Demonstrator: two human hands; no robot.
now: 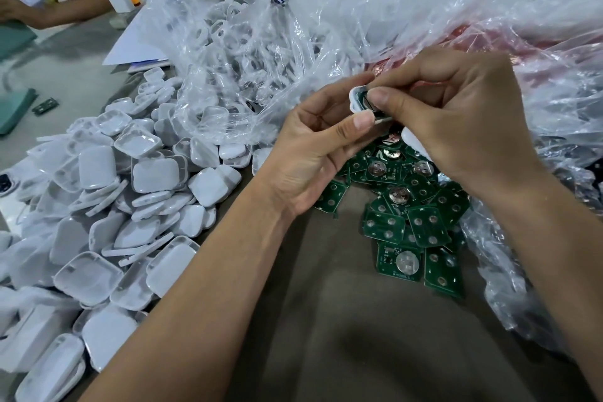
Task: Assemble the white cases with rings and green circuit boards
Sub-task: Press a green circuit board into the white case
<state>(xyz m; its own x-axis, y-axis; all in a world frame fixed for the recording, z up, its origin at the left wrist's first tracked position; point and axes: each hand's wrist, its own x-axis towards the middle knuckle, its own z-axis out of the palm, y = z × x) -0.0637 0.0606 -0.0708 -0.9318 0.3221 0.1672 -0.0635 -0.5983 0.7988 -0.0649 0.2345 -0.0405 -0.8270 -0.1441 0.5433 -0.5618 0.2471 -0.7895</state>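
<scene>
Both hands meet above the pile of green circuit boards (411, 215), which lies on the brown table (342, 320). The left hand (313, 153) holds a white case (356, 100) between thumb and fingers, just above this pile, and a green board already sits inside the case. The right hand (456, 114) pinches with thumb and forefinger at the open face of the case; something thin and dark is under the fingertips, maybe a ring, but I cannot tell for sure. A second white piece (414, 140) shows under the right palm. To the left of the green pile lies a big heap of white case halves (130, 206). Behind the green pile stands a clear plastic bag (235, 52) with more white parts inside.
</scene>
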